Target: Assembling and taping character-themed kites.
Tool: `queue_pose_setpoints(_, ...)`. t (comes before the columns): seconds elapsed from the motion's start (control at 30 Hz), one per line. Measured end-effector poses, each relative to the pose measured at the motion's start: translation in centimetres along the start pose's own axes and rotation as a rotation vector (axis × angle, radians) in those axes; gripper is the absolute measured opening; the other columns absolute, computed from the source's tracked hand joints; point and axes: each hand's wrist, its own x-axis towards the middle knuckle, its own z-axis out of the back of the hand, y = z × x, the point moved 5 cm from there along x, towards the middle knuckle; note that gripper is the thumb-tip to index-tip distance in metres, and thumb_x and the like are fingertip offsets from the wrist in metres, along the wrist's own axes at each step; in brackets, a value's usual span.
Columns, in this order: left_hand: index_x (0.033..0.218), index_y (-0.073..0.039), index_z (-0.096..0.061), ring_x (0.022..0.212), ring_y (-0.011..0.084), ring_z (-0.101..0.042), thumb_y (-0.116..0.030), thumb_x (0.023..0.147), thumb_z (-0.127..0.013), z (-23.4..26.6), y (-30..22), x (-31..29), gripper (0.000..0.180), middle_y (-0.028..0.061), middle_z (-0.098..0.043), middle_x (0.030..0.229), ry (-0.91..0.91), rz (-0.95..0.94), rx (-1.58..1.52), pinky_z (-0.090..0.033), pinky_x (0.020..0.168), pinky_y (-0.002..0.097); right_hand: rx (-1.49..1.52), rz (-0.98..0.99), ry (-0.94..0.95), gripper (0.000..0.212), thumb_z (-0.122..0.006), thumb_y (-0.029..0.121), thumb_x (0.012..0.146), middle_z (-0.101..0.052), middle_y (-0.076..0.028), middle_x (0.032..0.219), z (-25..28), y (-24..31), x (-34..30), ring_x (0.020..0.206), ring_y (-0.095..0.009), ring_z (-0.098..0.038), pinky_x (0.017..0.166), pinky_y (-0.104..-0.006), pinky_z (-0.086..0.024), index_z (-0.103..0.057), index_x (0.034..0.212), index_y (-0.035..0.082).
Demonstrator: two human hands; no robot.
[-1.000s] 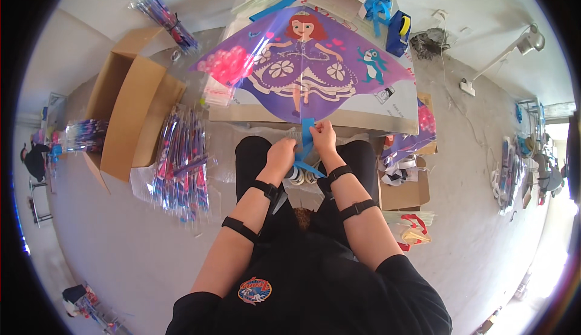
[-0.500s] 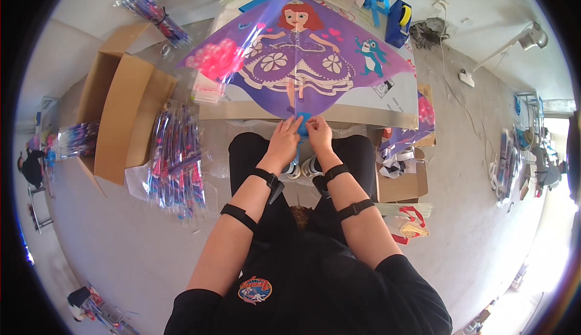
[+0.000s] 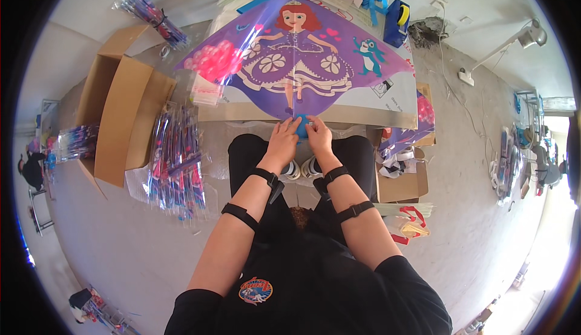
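A purple kite (image 3: 296,56) printed with a cartoon girl in a wide dress lies spread flat on a low table (image 3: 363,108) in front of me. My left hand (image 3: 283,136) and my right hand (image 3: 318,134) meet at the kite's bottom tip, near the table's front edge. Both pinch a small blue piece (image 3: 301,124) at that tip between the fingers. Black straps circle both forearms and wrists.
An open cardboard box (image 3: 118,117) stands to the left, with several bagged kites (image 3: 178,162) piled on the floor beside it. A blue tape dispenser (image 3: 396,15) sits at the table's far end. Another small box (image 3: 402,180) with kite parts is on the right.
The kite has been lowered from a tilted position and now lies flat on the table, farther from me. My hands followed its bottom tip forward.
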Motion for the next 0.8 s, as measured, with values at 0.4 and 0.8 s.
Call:
queue_pose_setpoints(0.4, 0.079, -0.001, -0.067, 0.13, 0.0305, -0.037, -0.005, 0.073, -0.053, -0.1, 0.16, 0.16, 0.016, 0.0094, -0.043, 0.14, -0.029, 0.021, -0.014, -0.031, 0.103, 0.0478, -0.079, 0.069, 0.03, 0.031, -0.062, 0.012, 0.083, -0.064, -0.012, 0.072, -0.13, 0.2, -0.31, 0.061, -0.014, -0.056, 0.062, -0.0291, -0.046, -0.066, 0.114, 0.017)
queue_pose_setpoints(0.8, 0.08, 0.0, -0.067, 0.129, 0.0298, -0.037, -0.006, 0.073, -0.053, -0.25, 0.36, 0.12, 0.017, 0.0094, -0.044, 0.139, -0.047, 0.026, -0.018, -0.032, 0.102, 0.0493, -0.094, 0.039, 0.069, 0.031, -0.059, 0.013, 0.084, -0.066, -0.018, 0.093, -0.2, 0.36, -0.32, 0.08, -0.03, -0.066, 0.072, -0.0359, -0.05, -0.065, 0.114, 0.018)
